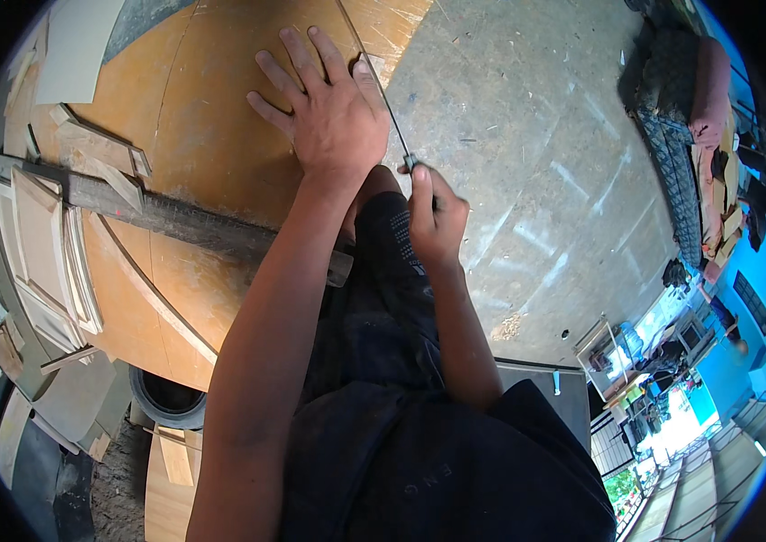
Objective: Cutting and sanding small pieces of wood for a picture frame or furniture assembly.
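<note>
My left hand (339, 124) lies flat on a large orange-brown wooden board (220, 99), its fingers spread and the thumb near the board's edge. Just right of it, my right hand (437, 217) is closed round the handle of a hand saw (381, 90). The saw's long, thin dark blade shows nearly edge-on and runs up and left past my left thumb, along the right edge of the board. The handle is mostly hidden by my fingers. One of my knees (378, 203) is beside the board, below my left wrist.
A dark wooden beam (193, 226) crosses the board on the left. Wood offcuts (98, 149) and stacked panels (49, 253) lie there. A black tyre-like ring (166, 397) sits below. Grey concrete floor (536, 135) spreads right, with quilted bundles (672, 172) at its edge.
</note>
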The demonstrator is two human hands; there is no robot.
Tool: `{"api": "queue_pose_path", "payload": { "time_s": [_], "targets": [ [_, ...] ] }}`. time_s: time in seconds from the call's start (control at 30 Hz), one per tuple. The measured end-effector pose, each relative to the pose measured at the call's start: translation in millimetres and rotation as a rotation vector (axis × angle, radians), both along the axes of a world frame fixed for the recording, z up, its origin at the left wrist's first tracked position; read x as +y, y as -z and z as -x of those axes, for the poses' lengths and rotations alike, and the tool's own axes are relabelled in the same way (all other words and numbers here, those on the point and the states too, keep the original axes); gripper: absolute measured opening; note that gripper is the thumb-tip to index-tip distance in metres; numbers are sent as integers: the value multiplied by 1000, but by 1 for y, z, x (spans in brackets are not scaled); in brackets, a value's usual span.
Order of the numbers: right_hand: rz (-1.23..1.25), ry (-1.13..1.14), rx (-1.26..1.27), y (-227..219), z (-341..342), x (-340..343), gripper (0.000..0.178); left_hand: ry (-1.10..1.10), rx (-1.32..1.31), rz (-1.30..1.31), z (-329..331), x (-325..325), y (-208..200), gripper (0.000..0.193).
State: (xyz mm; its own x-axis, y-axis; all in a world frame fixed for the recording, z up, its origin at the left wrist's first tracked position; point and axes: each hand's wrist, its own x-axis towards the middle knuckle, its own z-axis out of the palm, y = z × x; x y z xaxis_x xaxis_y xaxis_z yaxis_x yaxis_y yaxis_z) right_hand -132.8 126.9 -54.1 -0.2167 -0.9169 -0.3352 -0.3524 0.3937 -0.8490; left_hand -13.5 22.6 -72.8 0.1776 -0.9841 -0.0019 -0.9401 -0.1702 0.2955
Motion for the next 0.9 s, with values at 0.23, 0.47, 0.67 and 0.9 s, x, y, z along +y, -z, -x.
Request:
{"api": "queue_pose_path", "payload": {
  "time_s": [0.23,0.47,0.67,0.9],
  "targets": [
    [101,25,14,-1,-8,-17,24,-3,-8,1,2,-1,0,67],
    [120,25,35,1,-8,5,22,-4,-4,7,-2,1,-1,68],
    [42,-3,-20,9,-4,-4,22,-2,-4,7,-2,4,4,68],
    [89,31,-6,6,4,22,35,-4,-2,50,-1,0,1,65]
  ]
}}
